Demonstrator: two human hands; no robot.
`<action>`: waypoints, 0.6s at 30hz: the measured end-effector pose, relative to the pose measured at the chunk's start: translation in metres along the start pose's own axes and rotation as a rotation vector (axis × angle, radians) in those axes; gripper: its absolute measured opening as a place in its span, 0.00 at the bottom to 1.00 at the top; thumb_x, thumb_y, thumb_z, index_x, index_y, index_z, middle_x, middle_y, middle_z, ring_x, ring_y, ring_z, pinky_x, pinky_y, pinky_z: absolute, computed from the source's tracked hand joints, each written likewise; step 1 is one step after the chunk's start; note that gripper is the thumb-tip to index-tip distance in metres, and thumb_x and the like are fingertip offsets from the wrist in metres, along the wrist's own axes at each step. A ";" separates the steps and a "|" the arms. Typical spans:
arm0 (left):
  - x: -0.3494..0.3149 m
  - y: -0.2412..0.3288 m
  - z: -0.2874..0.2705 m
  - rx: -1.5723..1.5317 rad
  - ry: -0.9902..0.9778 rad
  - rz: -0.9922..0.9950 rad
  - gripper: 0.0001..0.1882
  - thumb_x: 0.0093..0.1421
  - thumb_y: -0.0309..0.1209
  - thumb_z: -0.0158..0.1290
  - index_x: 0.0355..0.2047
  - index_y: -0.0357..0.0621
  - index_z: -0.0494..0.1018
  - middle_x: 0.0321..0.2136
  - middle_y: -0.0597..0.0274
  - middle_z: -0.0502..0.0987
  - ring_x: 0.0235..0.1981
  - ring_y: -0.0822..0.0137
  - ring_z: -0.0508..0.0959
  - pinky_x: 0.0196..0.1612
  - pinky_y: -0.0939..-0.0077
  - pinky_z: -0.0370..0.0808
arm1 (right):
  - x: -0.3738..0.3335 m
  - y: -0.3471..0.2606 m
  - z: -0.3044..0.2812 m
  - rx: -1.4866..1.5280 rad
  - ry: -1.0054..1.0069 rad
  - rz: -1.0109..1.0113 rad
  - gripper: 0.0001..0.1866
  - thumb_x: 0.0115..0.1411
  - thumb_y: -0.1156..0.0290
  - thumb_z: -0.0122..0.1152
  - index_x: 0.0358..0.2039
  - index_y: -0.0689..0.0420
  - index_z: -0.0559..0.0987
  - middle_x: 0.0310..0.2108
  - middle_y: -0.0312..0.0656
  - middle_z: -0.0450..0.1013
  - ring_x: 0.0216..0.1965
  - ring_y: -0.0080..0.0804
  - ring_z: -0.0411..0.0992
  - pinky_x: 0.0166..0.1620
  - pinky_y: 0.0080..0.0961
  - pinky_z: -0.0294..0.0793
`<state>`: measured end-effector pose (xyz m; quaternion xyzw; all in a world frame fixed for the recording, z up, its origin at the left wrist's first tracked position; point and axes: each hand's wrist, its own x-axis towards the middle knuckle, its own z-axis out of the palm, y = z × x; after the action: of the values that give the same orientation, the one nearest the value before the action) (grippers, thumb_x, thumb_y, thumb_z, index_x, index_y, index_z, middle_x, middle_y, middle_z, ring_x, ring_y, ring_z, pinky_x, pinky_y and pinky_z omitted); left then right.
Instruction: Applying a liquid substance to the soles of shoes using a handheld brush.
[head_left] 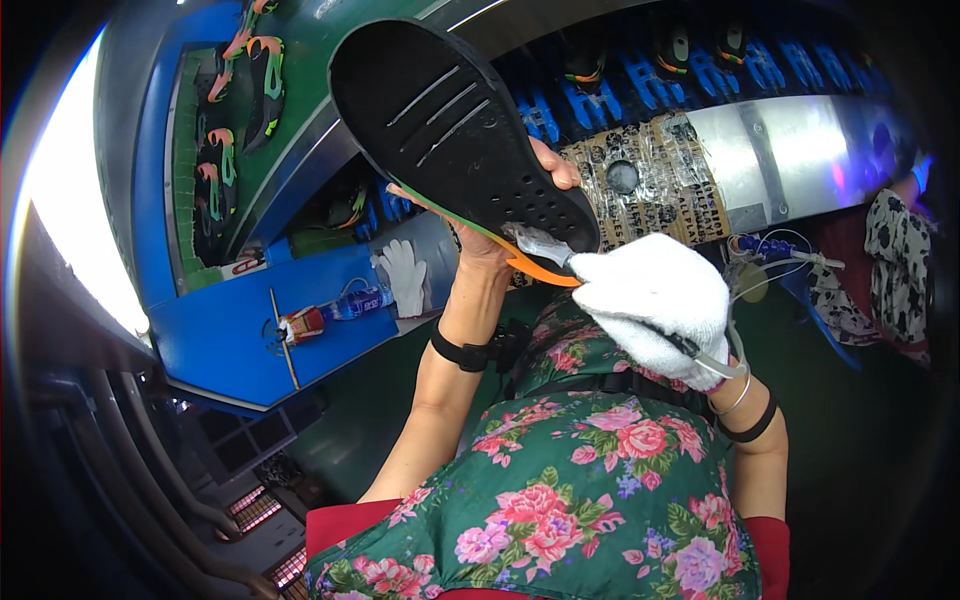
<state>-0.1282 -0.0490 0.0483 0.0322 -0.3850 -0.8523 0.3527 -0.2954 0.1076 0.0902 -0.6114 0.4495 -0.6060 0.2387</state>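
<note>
My left hand (483, 248) is bare and grips a black shoe sole (440, 120) from beneath, with fingertips curled over its right edge. The sole is tilted upright, its face toward me, with slots at the wide end and small round holes near the narrow end. An orange and green edge (540, 272) runs along its lower left side. In a white knit glove, my right hand (650, 300) is closed around a brush-like tool (540, 245), whose pale, flat tip touches the sole's narrow end. A thin tube runs past the glove to the wrist.
Several shoes on blue holders (655, 85) stand along the far line. Before it lies a metal ledge (790, 150), partly covered by taped cardboard (650, 180). On the left, a blue table (220, 340) bears a bottle (360, 302), a red container (302, 324) and a white glove (403, 275).
</note>
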 end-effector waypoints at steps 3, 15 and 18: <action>0.002 0.000 -0.001 0.005 -0.010 -0.003 0.37 0.53 0.58 0.67 0.47 0.36 0.73 0.38 0.51 0.79 0.48 0.55 0.79 0.58 0.62 0.73 | -0.003 0.002 0.000 0.067 -0.037 0.054 0.13 0.49 0.79 0.74 0.38 0.55 0.87 0.37 0.43 0.84 0.35 0.37 0.81 0.38 0.30 0.80; 0.013 0.005 0.001 0.118 -0.029 0.025 0.36 0.54 0.56 0.67 0.45 0.35 0.73 0.35 0.52 0.79 0.42 0.59 0.79 0.54 0.63 0.72 | -0.005 0.007 -0.009 0.039 -0.009 0.039 0.12 0.47 0.79 0.74 0.35 0.55 0.87 0.38 0.43 0.84 0.34 0.37 0.81 0.39 0.29 0.80; 0.017 0.007 -0.003 0.140 -0.027 0.020 0.34 0.56 0.56 0.66 0.44 0.36 0.73 0.35 0.52 0.79 0.41 0.60 0.79 0.54 0.63 0.72 | -0.004 0.002 -0.007 -0.050 -0.060 -0.034 0.11 0.47 0.80 0.74 0.33 0.55 0.87 0.38 0.43 0.84 0.35 0.38 0.81 0.39 0.30 0.80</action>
<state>-0.1357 -0.0645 0.0542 0.0414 -0.4488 -0.8201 0.3526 -0.3018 0.1118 0.0876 -0.6424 0.4470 -0.5799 0.2263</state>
